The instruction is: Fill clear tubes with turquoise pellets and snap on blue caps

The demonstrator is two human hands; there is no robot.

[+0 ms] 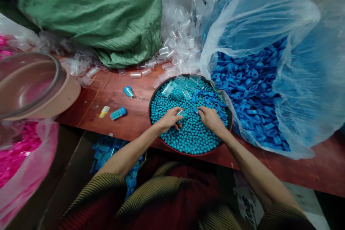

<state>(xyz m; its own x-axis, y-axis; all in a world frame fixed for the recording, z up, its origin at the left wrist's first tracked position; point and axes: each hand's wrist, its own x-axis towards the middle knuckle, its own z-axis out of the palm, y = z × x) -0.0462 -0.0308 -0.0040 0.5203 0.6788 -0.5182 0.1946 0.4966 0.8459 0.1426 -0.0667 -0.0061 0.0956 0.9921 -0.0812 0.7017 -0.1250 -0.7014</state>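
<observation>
A round dark tray [231,116] with a red rim holds a layer of small turquoise balls [188,140]. Over its middle, my left hand [170,119] is closed on a clear plastic tube [180,112] that has some turquoise in it. My right hand [211,118] pinches a small blue plastic cap [195,110], a short gap away from the tube. Several empty clear tubes [169,88] lie on the balls at the tray's far side. Beside them, loose blue caps [212,100] rest on the balls at the far right.
Two filled tubes with blue ends [118,113] lie on the red table [140,122]. A clear bag of blue caps [250,79] stands right. Behind are a heap of clear tubes [180,39] and a green sack [94,14]. Bowls [72,93] and pink parts [21,147] are left.
</observation>
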